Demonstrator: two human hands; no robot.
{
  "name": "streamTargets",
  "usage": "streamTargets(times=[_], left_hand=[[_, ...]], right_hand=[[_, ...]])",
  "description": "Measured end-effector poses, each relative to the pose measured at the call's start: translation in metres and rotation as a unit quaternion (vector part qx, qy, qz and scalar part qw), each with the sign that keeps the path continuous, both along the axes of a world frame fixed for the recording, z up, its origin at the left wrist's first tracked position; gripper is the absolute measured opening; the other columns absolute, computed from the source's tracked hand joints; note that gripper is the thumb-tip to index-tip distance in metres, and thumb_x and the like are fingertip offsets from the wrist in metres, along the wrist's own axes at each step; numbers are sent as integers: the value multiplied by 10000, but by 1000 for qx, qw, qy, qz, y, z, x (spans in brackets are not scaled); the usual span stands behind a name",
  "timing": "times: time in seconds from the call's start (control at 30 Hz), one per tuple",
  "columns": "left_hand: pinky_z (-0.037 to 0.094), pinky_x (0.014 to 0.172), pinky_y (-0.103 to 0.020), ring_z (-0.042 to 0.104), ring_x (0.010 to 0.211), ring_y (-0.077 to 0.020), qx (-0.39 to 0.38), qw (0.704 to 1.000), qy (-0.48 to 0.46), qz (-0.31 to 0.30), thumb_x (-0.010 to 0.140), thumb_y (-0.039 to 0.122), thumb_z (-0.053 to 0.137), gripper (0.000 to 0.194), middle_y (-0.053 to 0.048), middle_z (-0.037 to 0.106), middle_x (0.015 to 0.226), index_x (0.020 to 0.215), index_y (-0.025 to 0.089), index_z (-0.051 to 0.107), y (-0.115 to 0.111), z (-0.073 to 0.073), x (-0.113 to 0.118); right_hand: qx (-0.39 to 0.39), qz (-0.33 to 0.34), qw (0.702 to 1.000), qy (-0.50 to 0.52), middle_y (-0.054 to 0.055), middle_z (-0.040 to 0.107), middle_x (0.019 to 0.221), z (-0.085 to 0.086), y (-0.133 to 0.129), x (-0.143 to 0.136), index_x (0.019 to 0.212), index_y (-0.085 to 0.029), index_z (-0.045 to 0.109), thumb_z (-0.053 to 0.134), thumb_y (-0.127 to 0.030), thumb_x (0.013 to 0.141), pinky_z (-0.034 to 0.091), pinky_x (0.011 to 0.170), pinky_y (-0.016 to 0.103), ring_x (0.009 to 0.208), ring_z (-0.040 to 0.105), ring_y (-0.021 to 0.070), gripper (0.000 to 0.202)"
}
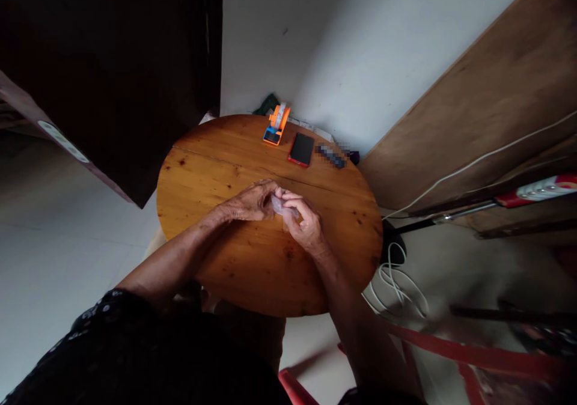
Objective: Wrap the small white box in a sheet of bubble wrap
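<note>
Over the middle of the round wooden table [202, 170], both hands meet at a small, translucent whitish piece [283, 207] that looks like thin plastic. My left hand [259, 200] comes in from the left with its fingers closed on the piece's left end. Pinching the other side is my right hand [305, 220], its thumb and fingertips pressed together. The fingers cover part of the piece, so its full shape is hidden.
At the table's far side stand an orange tape dispenser [278, 124], a red-edged phone [301, 149] and a pixelated dark object [331, 155]. White cable [396, 285] coils on the floor to the right. A dark cabinet [112, 62] stands at left.
</note>
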State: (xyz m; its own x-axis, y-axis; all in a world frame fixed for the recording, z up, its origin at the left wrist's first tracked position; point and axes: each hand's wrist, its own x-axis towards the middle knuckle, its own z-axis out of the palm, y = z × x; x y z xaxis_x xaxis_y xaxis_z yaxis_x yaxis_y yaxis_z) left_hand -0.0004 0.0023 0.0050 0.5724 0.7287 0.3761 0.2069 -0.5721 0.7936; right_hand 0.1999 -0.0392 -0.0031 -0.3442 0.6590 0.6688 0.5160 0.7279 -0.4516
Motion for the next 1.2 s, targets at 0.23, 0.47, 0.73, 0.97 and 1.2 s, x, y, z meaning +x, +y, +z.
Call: streamTargets(times=[0.23,0.47,0.73,0.97,1.2], left_hand=[[440,713,-259,567,802,-146,17,997,-35,63,727,241,727,260,-41,617,921,924,170,572,1,-14,14],[374,581,-216,491,635,-102,-115,986,-43,109,738,351,682,273,3,597,749,906,151,606,-8,-1,16],[324,561,-236,479,628,-122,-164,973,58,154,813,425,622,277,-15,575,697,828,148,621,-6,10,12],[335,571,-250,472,600,-123,-149,957,147,202,854,291,607,190,-13,579,668,869,121,690,-8,21,11],[459,679,-285,637,796,-197,-209,964,84,144,846,304,621,232,-71,715,883,978,139,718,-6,28,3]], right_hand=[[-25,-8,1000,11,95,737,1129,-4,3,-1,916,-255,607,599,-175,837,545,978,416,1145,684,242,113],[-248,-43,958,141,21,712,848,11,6,0,868,-225,633,658,-404,832,527,687,292,765,659,172,184],[-416,-42,889,187,-21,591,643,10,31,-6,754,-213,599,766,-599,693,430,499,253,559,510,125,425],[-416,70,896,138,68,737,1130,16,15,4,1186,-237,629,802,-488,734,572,859,385,998,701,242,545],[-393,2,908,146,70,749,1057,7,18,-1,1181,-219,628,790,-449,720,579,813,371,933,710,236,540]])
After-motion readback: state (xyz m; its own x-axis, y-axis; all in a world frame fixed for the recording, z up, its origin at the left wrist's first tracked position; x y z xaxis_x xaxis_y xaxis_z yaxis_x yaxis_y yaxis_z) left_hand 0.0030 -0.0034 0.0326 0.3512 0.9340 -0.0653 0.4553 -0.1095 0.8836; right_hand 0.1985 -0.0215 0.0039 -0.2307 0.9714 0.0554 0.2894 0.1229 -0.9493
